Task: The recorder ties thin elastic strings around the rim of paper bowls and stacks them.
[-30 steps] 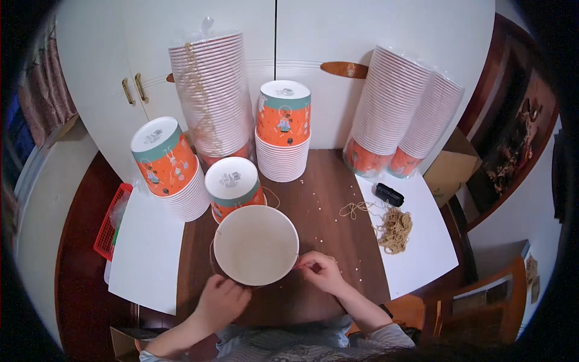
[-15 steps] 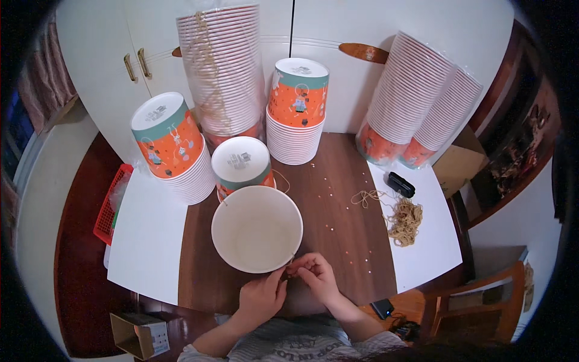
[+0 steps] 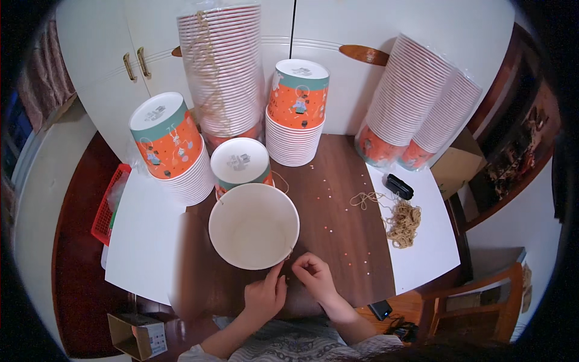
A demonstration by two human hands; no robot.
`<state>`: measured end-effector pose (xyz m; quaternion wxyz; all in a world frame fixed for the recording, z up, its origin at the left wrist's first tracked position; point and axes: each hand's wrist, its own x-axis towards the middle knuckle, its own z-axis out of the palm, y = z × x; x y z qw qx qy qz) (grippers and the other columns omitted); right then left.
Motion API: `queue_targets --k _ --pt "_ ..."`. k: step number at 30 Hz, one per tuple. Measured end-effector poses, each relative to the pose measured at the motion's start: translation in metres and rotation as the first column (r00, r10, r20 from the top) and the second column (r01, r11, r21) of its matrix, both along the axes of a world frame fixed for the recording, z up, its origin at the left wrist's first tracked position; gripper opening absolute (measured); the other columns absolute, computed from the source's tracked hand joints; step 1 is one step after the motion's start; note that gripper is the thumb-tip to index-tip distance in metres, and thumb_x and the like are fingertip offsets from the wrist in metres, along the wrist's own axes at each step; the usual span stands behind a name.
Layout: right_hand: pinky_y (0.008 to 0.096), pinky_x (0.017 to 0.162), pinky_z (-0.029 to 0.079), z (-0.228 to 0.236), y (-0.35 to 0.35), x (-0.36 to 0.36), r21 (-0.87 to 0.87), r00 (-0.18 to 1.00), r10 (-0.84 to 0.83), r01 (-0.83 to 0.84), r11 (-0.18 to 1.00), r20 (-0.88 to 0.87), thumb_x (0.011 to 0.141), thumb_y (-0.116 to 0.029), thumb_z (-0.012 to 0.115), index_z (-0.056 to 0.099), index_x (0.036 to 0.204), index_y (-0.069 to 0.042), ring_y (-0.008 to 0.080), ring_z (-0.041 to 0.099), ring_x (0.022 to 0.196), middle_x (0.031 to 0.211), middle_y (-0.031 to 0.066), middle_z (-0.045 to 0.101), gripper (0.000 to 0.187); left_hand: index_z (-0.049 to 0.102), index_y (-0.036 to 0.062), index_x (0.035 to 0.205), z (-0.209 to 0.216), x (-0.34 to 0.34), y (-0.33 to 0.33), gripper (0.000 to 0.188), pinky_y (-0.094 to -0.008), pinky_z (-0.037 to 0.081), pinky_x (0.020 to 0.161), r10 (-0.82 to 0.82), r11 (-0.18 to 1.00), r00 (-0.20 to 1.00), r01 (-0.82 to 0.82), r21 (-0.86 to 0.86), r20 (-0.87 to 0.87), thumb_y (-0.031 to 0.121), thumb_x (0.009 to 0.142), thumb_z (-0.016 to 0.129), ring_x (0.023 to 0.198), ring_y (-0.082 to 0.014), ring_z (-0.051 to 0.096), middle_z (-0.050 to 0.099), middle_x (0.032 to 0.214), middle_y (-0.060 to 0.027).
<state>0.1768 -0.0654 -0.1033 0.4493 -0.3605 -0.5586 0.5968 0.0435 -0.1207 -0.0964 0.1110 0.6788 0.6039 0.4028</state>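
A large paper bucket (image 3: 253, 226) with a pale bare inside lies with its mouth facing me. A short bit of twine (image 3: 289, 251) shows at its lower right rim. My left hand (image 3: 264, 297) reaches up with its index finger stretched against that rim, thumb held apart. Just right of it is my right hand (image 3: 315, 282), fingers bent in toward the thumb, clear of the bucket; anything thin between them is too small to make out. Behind the bucket stands an upside-down orange and green bucket (image 3: 240, 161).
Upturned bucket stacks stand at left (image 3: 175, 145) and back (image 3: 295, 114). Tall wrapped stacks rise behind (image 3: 226, 66) and at right (image 3: 404, 96). Tangled twine (image 3: 403, 223) lies near a black oblong object (image 3: 399, 187). Small paper dots are scattered over the brown tabletop (image 3: 338, 157).
My hands have drawn apart: the right fingers have come away from the left fingertips at the rim. The left index finger has straightened. The bucket has shifted very slightly up and left.
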Motion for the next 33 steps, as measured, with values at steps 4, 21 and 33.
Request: queue_targets --k 4,21,33 --pt "0.0187 0.064 0.041 0.006 0.006 -0.009 -0.174 0.997 -0.034 0.02 0.985 -0.075 0.079 -0.004 0.058 0.056 0.084 -0.002 0.0064 0.051 0.073 0.08 0.0002 0.052 0.005 0.053 0.0021 0.105 -0.006 0.005 0.007 0.032 -0.0324 0.043 0.042 0.0 0.999 1.0 -0.001 0.048 0.018 0.01 0.075 0.056 0.044 -0.0214 0.054 0.054 0.055 -0.0084" --pt "0.0203 0.057 0.04 0.007 0.01 0.003 0.086 0.998 0.039 -0.043 0.995 0.044 0.073 -0.006 0.065 0.061 0.077 -0.001 0.0093 0.051 0.068 0.077 0.0041 0.053 0.007 0.056 0.0045 0.092 -0.011 0.007 0.013 0.016 -0.0336 0.046 0.044 -0.027 1.0 0.993 0.025 0.013 0.114 0.012 0.078 0.054 0.049 -0.0235 0.058 0.057 0.058 -0.0069" --pt "0.0211 0.057 0.041 0.005 0.008 0.002 0.136 0.989 0.017 -0.038 0.99 0.15 0.074 -0.006 0.063 0.062 0.082 0.0 0.0099 0.053 0.068 0.078 0.0047 0.056 0.011 0.055 0.0062 0.072 -0.01 0.008 0.014 0.007 -0.0363 0.043 0.044 -0.014 0.999 0.998 0.011 0.041 0.057 0.013 0.075 0.054 0.05 -0.0269 0.055 0.054 0.058 -0.0112"
